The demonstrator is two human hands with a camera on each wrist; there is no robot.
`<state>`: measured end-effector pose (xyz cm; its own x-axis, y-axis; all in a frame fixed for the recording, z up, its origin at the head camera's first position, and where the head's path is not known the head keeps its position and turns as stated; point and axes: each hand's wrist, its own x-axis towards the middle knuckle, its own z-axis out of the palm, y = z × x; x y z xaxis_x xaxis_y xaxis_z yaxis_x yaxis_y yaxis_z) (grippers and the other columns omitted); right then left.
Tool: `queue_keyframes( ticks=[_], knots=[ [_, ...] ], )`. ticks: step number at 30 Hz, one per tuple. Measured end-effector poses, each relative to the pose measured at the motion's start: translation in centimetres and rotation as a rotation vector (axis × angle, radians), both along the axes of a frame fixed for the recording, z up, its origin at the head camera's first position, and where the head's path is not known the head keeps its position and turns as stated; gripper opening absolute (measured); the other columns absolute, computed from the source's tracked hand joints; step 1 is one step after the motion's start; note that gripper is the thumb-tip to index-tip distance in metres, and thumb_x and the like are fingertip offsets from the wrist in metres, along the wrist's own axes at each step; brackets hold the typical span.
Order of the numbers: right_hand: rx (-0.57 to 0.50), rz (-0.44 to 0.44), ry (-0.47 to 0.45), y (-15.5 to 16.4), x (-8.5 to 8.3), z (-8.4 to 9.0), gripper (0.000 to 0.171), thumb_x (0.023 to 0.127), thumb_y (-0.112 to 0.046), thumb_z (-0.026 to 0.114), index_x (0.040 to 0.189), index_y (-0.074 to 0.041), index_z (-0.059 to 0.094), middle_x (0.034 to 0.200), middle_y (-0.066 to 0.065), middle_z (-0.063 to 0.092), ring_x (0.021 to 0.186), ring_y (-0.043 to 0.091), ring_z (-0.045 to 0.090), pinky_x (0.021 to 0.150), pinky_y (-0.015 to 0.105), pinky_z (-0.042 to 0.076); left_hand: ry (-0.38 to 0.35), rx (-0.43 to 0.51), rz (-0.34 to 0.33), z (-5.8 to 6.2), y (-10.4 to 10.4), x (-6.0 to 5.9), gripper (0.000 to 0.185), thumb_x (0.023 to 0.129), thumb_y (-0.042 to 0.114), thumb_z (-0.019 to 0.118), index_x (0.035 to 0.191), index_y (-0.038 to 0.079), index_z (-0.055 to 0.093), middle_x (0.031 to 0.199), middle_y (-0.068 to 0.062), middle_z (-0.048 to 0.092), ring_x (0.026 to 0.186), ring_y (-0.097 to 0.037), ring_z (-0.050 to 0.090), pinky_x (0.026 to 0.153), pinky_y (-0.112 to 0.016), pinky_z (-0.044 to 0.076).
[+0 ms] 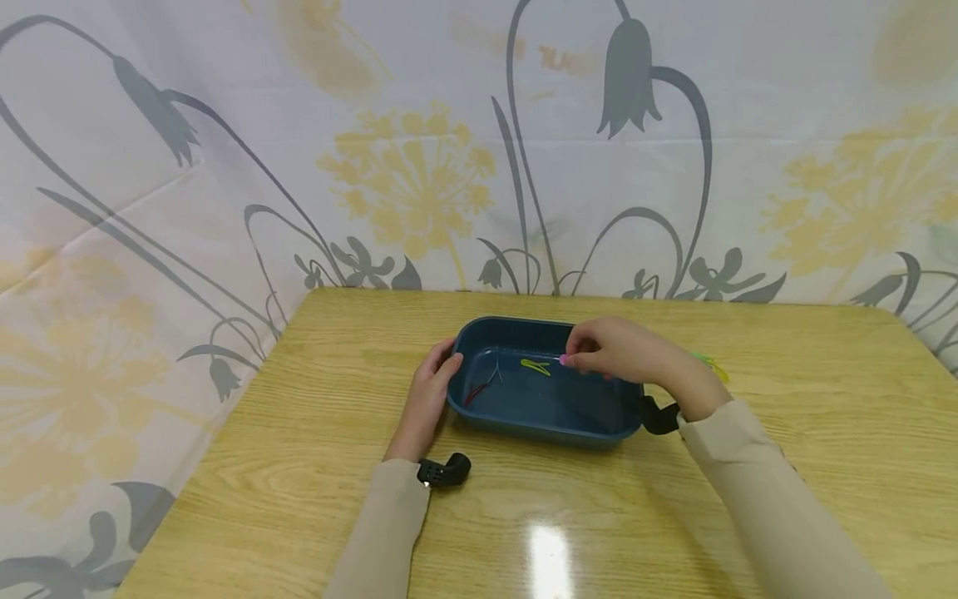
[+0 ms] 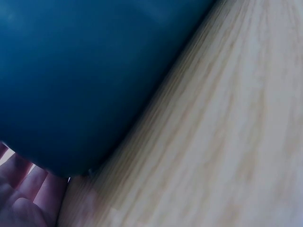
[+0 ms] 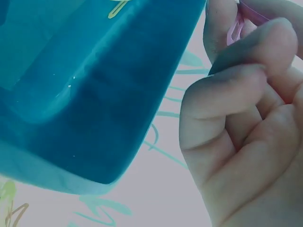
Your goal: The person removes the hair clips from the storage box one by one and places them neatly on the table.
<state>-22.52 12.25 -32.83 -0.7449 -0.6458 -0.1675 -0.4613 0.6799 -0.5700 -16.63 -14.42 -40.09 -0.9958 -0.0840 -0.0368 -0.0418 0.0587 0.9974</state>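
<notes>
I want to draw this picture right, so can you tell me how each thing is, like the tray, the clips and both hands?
Blue tray: flat on the table, open top.
Pink clip: pinched by the right hand over the tray.
Yellow clip: lying inside the tray.
Red and grey clips: lying inside the tray.
Green clips: on the table behind the right wrist.
Left hand: resting against the tray's left end.

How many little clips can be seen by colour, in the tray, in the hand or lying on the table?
Yellow plastic clip in the dark blue rectangular tray: 1
Red clip in the tray: 1
Grey clip in the tray: 1
Pink clip pinched by the right hand: 1
Green-yellow clips on the wooden table, partly hidden: at least 1
Total: 5
</notes>
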Motion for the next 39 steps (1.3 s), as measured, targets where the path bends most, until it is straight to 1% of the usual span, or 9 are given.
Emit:
queue_keyframes(
  ticks=[4, 8, 11, 16, 18, 24, 32, 34, 39],
  knots=[
    [-0.029, -0.013, 0.023, 0.4, 0.4, -0.1, 0.014, 0.091, -0.033, 0.056, 0.091, -0.020, 0.063, 0.075, -0.003, 0.060, 0.062, 0.018, 0.054, 0.059, 0.032, 0.046, 0.003, 0.001, 0.002, 0.0, 0.1, 0.0, 0.040, 0.096, 0.022, 0.047, 0.134, 0.009, 0.046, 0.136, -0.009, 0.046, 0.126, -0.023, 0.040, 0.108, -0.040, 0.027],
    [-0.082, -0.028, 0.040, 0.8, 0.8, -0.3, 0.016, 0.091, -0.035, 0.055, 0.092, -0.020, 0.063, 0.077, -0.005, 0.061, 0.066, 0.019, 0.055, 0.060, 0.033, 0.048, 0.004, 0.000, 0.004, 0.0, 0.1, -0.1, 0.040, 0.096, 0.022, 0.048, 0.134, 0.009, 0.046, 0.136, -0.009, 0.046, 0.126, -0.023, 0.039, 0.108, -0.040, 0.027],
    [-0.118, -0.038, 0.049, 1.1, 1.0, -0.4, 0.019, 0.092, -0.035, 0.054, 0.096, -0.019, 0.063, 0.080, -0.005, 0.062, 0.069, 0.020, 0.056, 0.061, 0.033, 0.048, 0.002, -0.007, 0.003, 0.0, 0.2, -0.1, 0.041, 0.096, 0.023, 0.048, 0.134, 0.009, 0.045, 0.137, -0.009, 0.045, 0.127, -0.023, 0.039, 0.108, -0.040, 0.027],
    [-0.156, -0.044, 0.077, 1.9, 1.7, -0.3, 0.021, 0.093, -0.032, 0.052, 0.103, -0.016, 0.063, 0.085, -0.005, 0.063, 0.070, 0.015, 0.055, 0.061, 0.030, 0.047, 0.000, -0.016, 0.001, 0.1, 0.3, -0.1, 0.042, 0.096, 0.024, 0.048, 0.135, 0.010, 0.045, 0.138, -0.008, 0.045, 0.127, -0.023, 0.039, 0.108, -0.040, 0.027],
    [-0.175, -0.052, 0.079, 2.3, 2.1, -0.3, 0.020, 0.093, -0.032, 0.052, 0.104, -0.018, 0.062, 0.086, -0.005, 0.063, 0.070, 0.014, 0.055, 0.062, 0.030, 0.047, 0.000, -0.015, 0.000, 0.1, 0.4, -0.1, 0.042, 0.096, 0.024, 0.048, 0.135, 0.009, 0.045, 0.138, -0.009, 0.045, 0.128, -0.023, 0.038, 0.108, -0.040, 0.027],
    [-0.217, -0.101, 0.091, 3.1, 3.4, 0.0, 0.021, 0.093, -0.039, 0.049, 0.104, -0.025, 0.062, 0.089, -0.005, 0.061, 0.080, 0.014, 0.056, 0.066, 0.031, 0.046, 0.002, -0.014, -0.003, 0.2, 0.6, -0.1, 0.042, 0.096, 0.024, 0.047, 0.135, 0.009, 0.045, 0.138, -0.010, 0.044, 0.127, -0.023, 0.039, 0.108, -0.041, 0.027],
    [-0.232, -0.140, 0.105, 2.9, 3.8, -0.1, 0.020, 0.093, -0.040, 0.051, 0.104, -0.027, 0.062, 0.087, -0.005, 0.060, 0.080, 0.017, 0.056, 0.067, 0.032, 0.045, -0.006, -0.005, 0.018, 0.2, 0.3, 0.0, 0.041, 0.096, 0.024, 0.048, 0.134, 0.009, 0.046, 0.138, -0.008, 0.045, 0.128, -0.023, 0.039, 0.108, -0.040, 0.026],
    [-0.245, -0.141, 0.105, 2.8, 3.8, -0.2, 0.021, 0.093, -0.040, 0.051, 0.104, -0.027, 0.062, 0.087, -0.005, 0.060, 0.080, 0.015, 0.056, 0.068, 0.032, 0.045, -0.008, -0.011, 0.025, 0.1, 0.1, 0.0, 0.041, 0.096, 0.023, 0.048, 0.134, 0.009, 0.046, 0.138, -0.009, 0.045, 0.127, -0.023, 0.039, 0.108, -0.041, 0.027],
    [-0.262, -0.185, 0.107, 3.2, 3.6, -0.4, 0.027, 0.093, -0.041, 0.050, 0.105, -0.020, 0.063, 0.089, -0.002, 0.061, 0.082, 0.015, 0.056, 0.072, 0.033, 0.045, -0.009, 0.003, 0.021, -1.6, -0.2, -1.0, 0.042, 0.095, 0.026, 0.049, 0.134, 0.012, 0.046, 0.138, -0.007, 0.045, 0.127, -0.022, 0.039, 0.108, -0.041, 0.027]
  ],
)
